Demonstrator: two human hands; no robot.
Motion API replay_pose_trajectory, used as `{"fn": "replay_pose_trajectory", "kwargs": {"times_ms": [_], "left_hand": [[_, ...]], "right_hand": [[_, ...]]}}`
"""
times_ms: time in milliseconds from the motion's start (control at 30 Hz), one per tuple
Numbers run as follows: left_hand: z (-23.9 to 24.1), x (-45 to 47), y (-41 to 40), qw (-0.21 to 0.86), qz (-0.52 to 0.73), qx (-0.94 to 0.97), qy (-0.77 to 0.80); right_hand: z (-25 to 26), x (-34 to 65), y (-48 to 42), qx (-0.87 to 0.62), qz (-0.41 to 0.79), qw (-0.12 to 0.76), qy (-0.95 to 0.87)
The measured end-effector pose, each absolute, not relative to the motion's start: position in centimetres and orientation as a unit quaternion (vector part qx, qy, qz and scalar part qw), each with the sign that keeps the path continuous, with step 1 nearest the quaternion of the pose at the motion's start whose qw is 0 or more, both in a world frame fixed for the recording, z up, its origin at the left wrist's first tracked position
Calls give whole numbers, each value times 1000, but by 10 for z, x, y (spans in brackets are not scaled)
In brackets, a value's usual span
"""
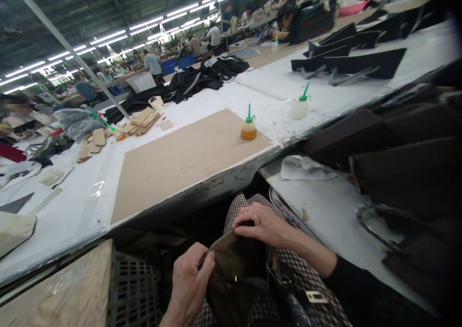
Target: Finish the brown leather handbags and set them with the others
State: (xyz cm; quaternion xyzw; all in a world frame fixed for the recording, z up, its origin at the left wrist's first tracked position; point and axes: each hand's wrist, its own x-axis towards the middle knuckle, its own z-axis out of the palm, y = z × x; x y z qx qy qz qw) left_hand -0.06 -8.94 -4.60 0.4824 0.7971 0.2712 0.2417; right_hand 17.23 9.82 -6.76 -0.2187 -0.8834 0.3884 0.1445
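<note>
A dark brown handbag (241,262) lies open on the checked cloth over my lap, its lighter lining showing. My left hand (191,279) pinches the left end of the bag's upper edge between thumb and fingers. Farther along that same edge, my right hand (262,225) grips it with curled fingers. A gold-coloured metal buckle (316,296) shows on the bag's near right side. The bag's lower part runs out of view at the bottom.
Ahead is a white worktable with a tan board (187,163). A glue bottle with amber liquid (249,129) stands on the board; a paler bottle (300,106) is beyond. Dark bags (407,173) pile up at right. A plastic crate (135,288) sits at left.
</note>
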Motion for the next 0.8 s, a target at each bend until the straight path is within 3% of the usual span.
{"fn": "replay_pose_trajectory", "kwargs": {"times_ms": [200,300,467,800], "left_hand": [[-26,-19,-72,280,152,539,780],[-16,-12,-46,295,177,576,742],[-30,6,-3,413,207,583,668],[-44,-9,14,469,203,566,647]], "right_hand": [[-64,170,94,-245,371,135,-886],[-63,168,89,-234,371,148,-886],[-64,177,97,-261,413,151,-859],[-65,206,126,-241,580,139,-765]]}}
